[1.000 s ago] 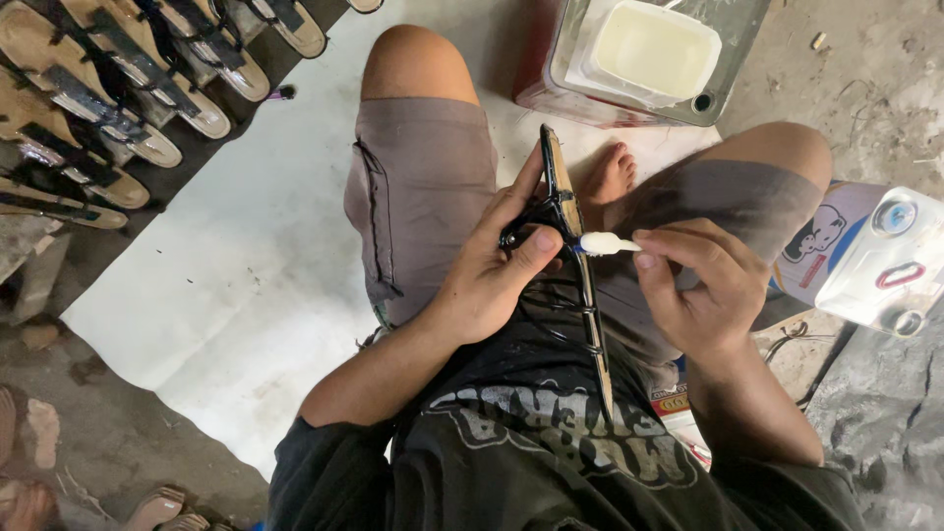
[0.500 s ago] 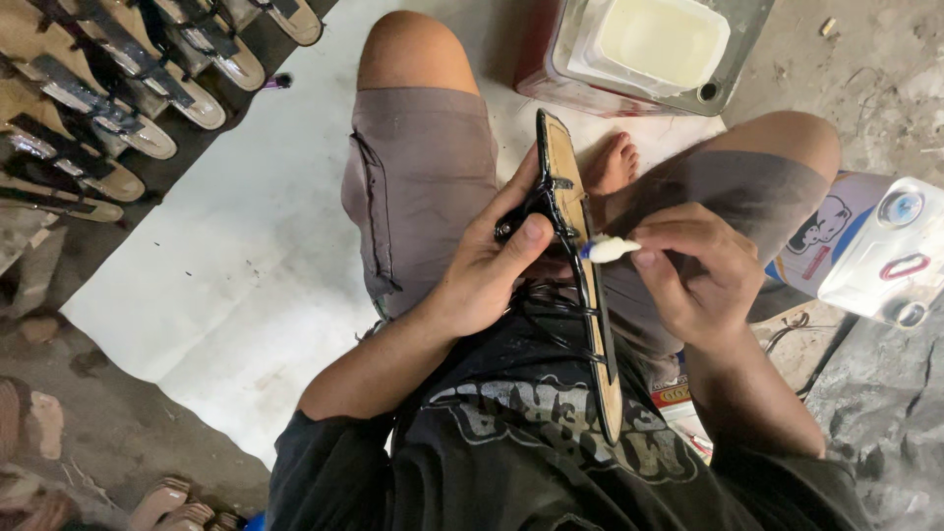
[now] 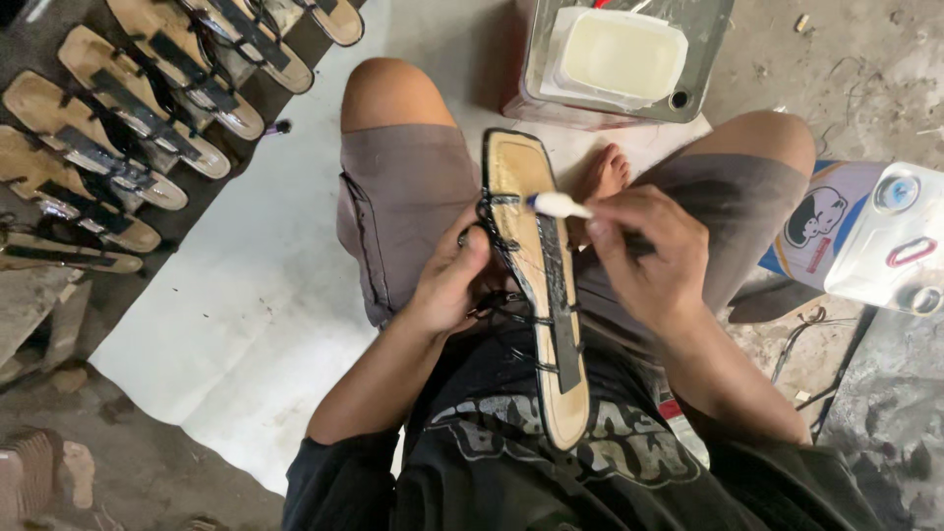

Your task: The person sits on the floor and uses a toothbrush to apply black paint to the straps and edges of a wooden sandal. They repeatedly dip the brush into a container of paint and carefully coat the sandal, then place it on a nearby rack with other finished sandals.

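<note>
A flat sandal (image 3: 539, 295) with a tan insole and black straps lies lengthwise over my lap, its insole facing up. My left hand (image 3: 454, 280) grips its left edge and the loose black straps near the middle. My right hand (image 3: 644, 258) pinches a small brush with a white tip (image 3: 557, 205). The tip touches the insole close to the toe end, just right of the strap.
A tin (image 3: 619, 61) holding pale glue stands ahead between my knees. Several finished sandals (image 3: 138, 118) lie in rows at the upper left. A white sheet (image 3: 236, 295) covers the floor to my left. A clear plastic jug (image 3: 890, 241) sits at the right.
The sandal has turned from edge-on to insole-up, and the brush tip has moved onto the insole near the toe.
</note>
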